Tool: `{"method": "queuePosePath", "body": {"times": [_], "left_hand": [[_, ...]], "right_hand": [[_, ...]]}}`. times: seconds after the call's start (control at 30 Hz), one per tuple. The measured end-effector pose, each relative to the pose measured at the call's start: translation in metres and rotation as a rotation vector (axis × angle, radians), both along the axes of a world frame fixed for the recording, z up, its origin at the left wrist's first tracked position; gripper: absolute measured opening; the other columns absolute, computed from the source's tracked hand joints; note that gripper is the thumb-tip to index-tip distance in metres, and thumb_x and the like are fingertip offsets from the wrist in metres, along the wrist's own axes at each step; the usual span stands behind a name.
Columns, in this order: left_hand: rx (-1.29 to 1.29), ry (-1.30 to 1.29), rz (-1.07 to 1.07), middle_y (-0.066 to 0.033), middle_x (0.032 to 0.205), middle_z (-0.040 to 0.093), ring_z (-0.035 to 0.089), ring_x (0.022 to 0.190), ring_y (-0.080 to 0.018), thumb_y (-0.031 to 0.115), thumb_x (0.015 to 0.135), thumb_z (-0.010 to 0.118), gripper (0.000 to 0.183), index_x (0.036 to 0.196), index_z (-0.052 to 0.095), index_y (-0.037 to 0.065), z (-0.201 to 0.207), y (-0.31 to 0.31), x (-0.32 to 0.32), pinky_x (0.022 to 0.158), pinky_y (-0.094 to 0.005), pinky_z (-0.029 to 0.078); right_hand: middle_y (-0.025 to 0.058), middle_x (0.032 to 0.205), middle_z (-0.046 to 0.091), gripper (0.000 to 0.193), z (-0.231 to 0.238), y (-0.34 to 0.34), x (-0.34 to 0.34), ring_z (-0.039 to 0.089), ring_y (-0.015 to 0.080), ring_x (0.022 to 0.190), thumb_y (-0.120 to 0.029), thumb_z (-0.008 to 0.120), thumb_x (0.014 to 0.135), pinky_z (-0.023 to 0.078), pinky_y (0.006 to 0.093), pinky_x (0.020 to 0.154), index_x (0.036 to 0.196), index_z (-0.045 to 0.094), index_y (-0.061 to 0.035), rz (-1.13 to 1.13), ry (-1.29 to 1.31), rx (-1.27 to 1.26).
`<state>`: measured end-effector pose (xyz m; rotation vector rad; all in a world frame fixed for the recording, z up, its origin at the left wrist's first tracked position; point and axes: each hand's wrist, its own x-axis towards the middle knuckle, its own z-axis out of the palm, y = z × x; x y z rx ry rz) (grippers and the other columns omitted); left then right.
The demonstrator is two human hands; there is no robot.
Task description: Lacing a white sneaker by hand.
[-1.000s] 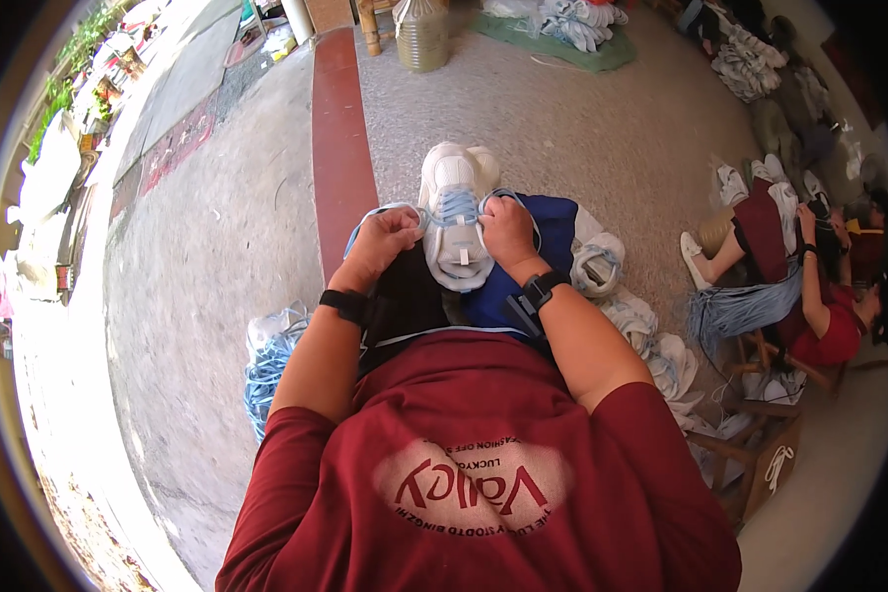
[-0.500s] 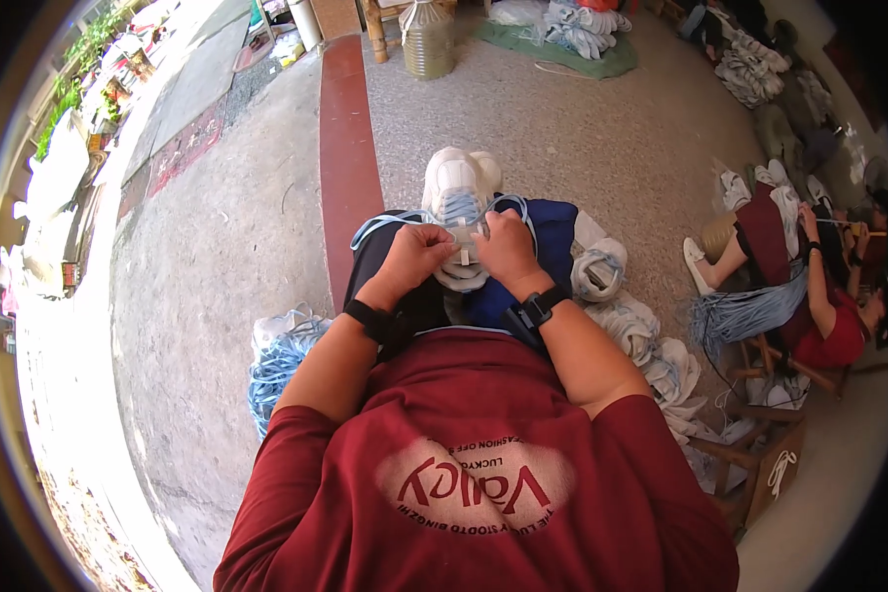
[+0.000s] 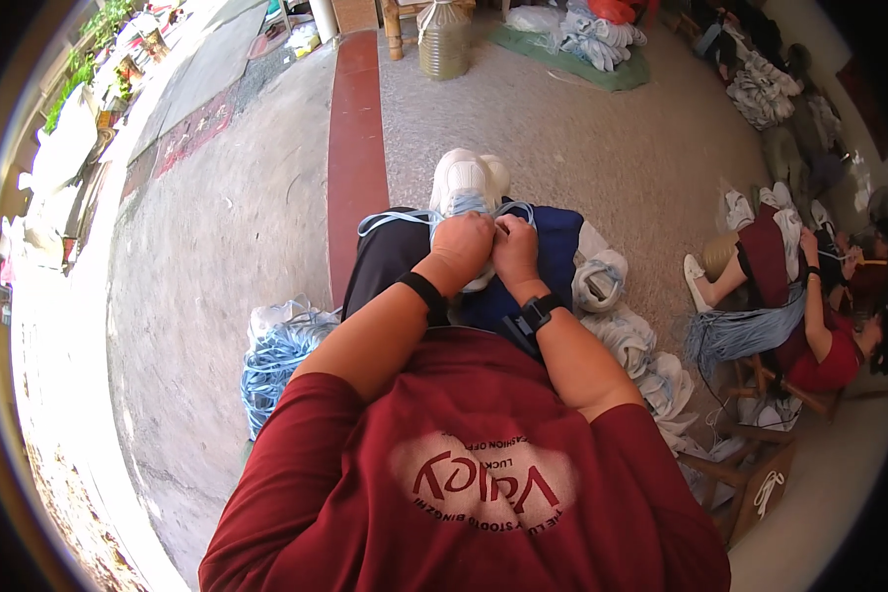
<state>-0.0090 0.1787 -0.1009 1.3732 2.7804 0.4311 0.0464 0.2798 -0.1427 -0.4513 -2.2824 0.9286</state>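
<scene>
A white sneaker [image 3: 461, 178] rests on my lap, toe pointing away from me, with pale blue shoelaces [image 3: 470, 203] across its front. One lace length loops out over my left thigh, and another curves behind my right hand. My left hand [image 3: 464, 245] is closed over the shoe's tongue area, knuckles up. Right beside it, my right hand [image 3: 515, 247] is closed too, thumb and fingers drawn together. The fingertips of both hands meet above the shoe opening. Whatever they pinch is hidden behind the knuckles. A dark blue cloth [image 3: 556, 237] lies under the shoe on my right thigh.
By my left hip sits a bundle of pale blue laces [image 3: 276, 370]. White shoes [image 3: 600, 281] are piled along my right side. Further right, another person [image 3: 824, 340] sits with laces over the lap. Ahead stands a large clear jug [image 3: 444, 44], left of shoes on green cloth [image 3: 614, 71].
My left hand has moved right, over the shoe's tongue, and now meets my right hand, which has closed in beside it. The whole view has shifted slightly.
</scene>
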Motion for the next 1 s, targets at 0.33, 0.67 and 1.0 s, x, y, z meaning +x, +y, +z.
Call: {"method": "queuePosePath", "body": {"times": [0.33, 0.67, 1.0], "left_hand": [[-0.010, -0.171, 0.090, -0.0171, 0.082, 0.065, 0.064, 0.078, -0.0298, 0.013, 0.076, 0.054, 0.016, 0.080, 0.065, 0.003, 0.018, -0.001, -0.009, 0.066, -0.0373, 0.051], [0.375, -0.869, 0.223, -0.0067, 0.060, 0.061, 0.057, 0.053, -0.0133, 0.013, 0.067, 0.072, 0.015, 0.073, 0.065, 0.001, 0.007, -0.110, -0.029, 0.050, -0.0261, 0.044], [1.080, -1.428, 0.375, -0.0043, 0.073, 0.062, 0.059, 0.059, -0.0086, 0.001, 0.080, 0.063, 0.005, 0.084, 0.061, 0.001, -0.013, -0.088, -0.038, 0.054, -0.0187, 0.049]], "right_hand": [[0.0120, 0.060, 0.061, 0.004, 0.006, 0.004, -0.001, 0.057, 0.0152, 0.054, 0.000, 0.060, 0.072, 0.044, 0.0281, 0.053, 0.071, 0.061, 0.0036, 0.028, -0.001, -0.159], [0.0134, 0.071, 0.057, 0.011, 0.030, -0.017, 0.003, 0.057, 0.0316, 0.071, -0.001, 0.059, 0.068, 0.046, 0.0378, 0.062, 0.079, 0.060, -0.0031, 0.178, 0.034, 0.200], [0.0154, 0.075, 0.057, 0.008, 0.025, -0.030, -0.013, 0.054, 0.0361, 0.073, -0.008, 0.058, 0.072, 0.042, 0.0431, 0.068, 0.077, 0.061, -0.0022, 0.415, -0.096, 0.309]]}}
